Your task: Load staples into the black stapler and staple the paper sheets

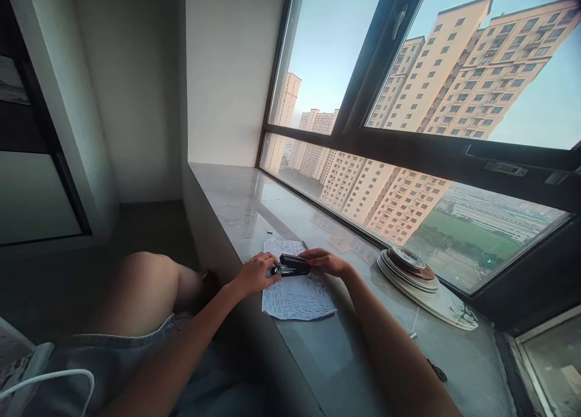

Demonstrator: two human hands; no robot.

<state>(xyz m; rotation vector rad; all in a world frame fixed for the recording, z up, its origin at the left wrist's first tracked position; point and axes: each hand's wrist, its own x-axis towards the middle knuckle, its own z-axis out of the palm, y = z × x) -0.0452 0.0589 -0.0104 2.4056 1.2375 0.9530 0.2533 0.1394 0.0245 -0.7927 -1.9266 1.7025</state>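
Note:
A black stapler [293, 264] lies on top of sheets of white paper covered in handwriting [295, 293], which rest on a marble window sill [254, 205]. My left hand [256, 274] grips the stapler's near end with curled fingers. My right hand [323, 261] holds its far end, fingers closed over it. Both hands meet over the upper part of the paper.
A stack of round plates [411, 270] sits on the sill to the right, on a larger flat patterned piece [454, 308]. A big dark-framed window [408, 144] borders the sill's far side. My bare knee [145, 284] is left of the sill. A white cable [49, 377] lies at bottom left.

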